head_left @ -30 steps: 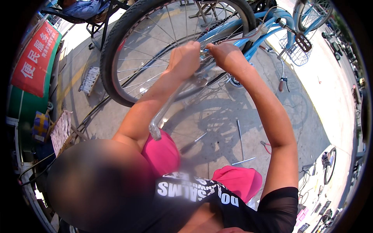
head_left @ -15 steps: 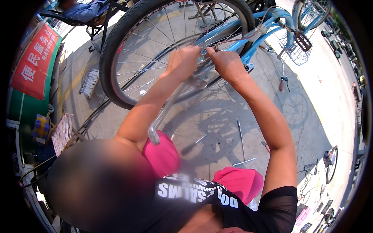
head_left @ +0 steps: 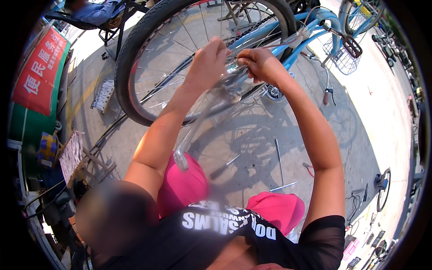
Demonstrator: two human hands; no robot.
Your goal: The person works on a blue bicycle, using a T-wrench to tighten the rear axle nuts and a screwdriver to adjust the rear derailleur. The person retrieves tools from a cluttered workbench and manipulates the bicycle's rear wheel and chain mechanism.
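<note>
A blue bicycle [head_left: 333, 22] lies on its side before me, its large spoked wheel [head_left: 126, 90] nearest. My left hand [head_left: 207, 65] is at the hub, fingertips closed on something hidden by the hand. My right hand [head_left: 263, 67] is just right of it, thumb and forefinger pinched at a small metal part by the hub [head_left: 234, 65], too small to make out, the other fingers curled. The chain [head_left: 243, 31] runs above both hands. A long, pale bent bar [head_left: 180, 157], blurred and see-through, slants below my left hand.
A T-shaped wrench [head_left: 280, 166] and another rod [head_left: 231, 159] lie on the concrete. At left are a red banner [head_left: 38, 65] and folding stools [head_left: 72, 157]. A person in blue [head_left: 99, 13] reclines in a chair behind. Scattered tools and parts [head_left: 369, 238] lie at lower right.
My left hand has risen a little along the hub area. My right hand's lower fingers show more, curled beneath the pinch. The dark blurred shape at lower left has shrunk.
</note>
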